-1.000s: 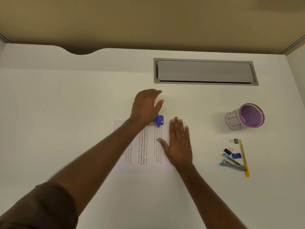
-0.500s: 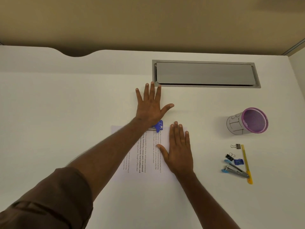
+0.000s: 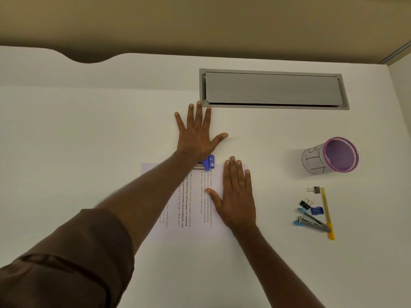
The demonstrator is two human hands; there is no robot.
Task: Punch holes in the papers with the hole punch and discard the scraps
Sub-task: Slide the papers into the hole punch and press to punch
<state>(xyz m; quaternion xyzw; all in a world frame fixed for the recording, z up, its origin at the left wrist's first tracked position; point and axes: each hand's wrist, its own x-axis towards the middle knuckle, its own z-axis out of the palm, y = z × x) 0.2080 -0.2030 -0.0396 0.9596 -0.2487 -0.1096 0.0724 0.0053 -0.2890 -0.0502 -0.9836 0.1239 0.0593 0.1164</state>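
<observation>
A printed white paper [image 3: 195, 203] lies on the white desk in front of me. A blue and metal hole punch [image 3: 208, 162] sits at the paper's far edge, mostly hidden under my left wrist. My left hand [image 3: 195, 134] is spread flat with straight fingers, and the heel of its palm presses down on the punch. My right hand [image 3: 238, 196] lies flat on the right part of the paper, fingers straight and pointing away from me.
A purple mesh cup [image 3: 331, 155] wrapped in paper with handwriting stands at the right. Nearer me lie binder clips [image 3: 308, 202], a small blue sharpener [image 3: 317, 210], a stapler [image 3: 311, 223] and a yellow pen [image 3: 327, 212]. A grey cable hatch [image 3: 273, 88] is set into the desk's far side.
My left hand went from curled over the punch to spread flat, its palm heel bearing on the punch. My right hand stayed flat on the paper.
</observation>
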